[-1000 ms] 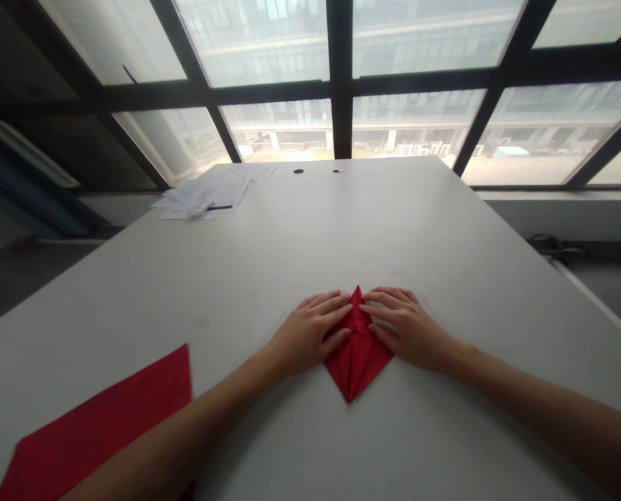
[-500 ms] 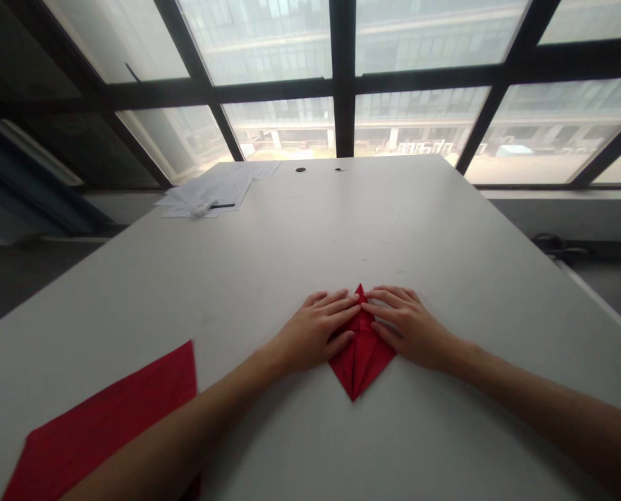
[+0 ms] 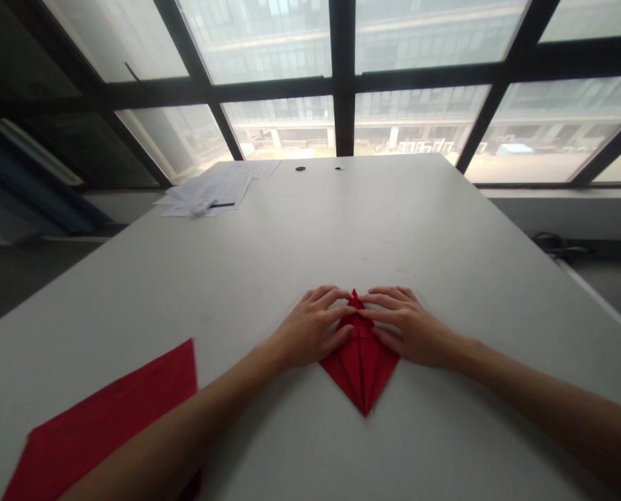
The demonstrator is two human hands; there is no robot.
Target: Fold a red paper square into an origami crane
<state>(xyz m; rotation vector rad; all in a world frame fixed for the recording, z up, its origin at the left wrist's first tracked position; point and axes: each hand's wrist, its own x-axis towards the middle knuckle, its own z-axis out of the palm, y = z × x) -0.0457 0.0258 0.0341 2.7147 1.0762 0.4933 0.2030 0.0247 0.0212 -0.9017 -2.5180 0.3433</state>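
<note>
You've got the red piece folded kite-shaped on the table, left hand and right hand resting loosely over its sides, unclenched; can't tell what folding remains.

Office-like room: table, papers, windows

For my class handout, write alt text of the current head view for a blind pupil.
A person's left hand and right hand touch a folded red piece, pointed at both ends, on a white table. A red sheet lies left, papers farther off.
</note>
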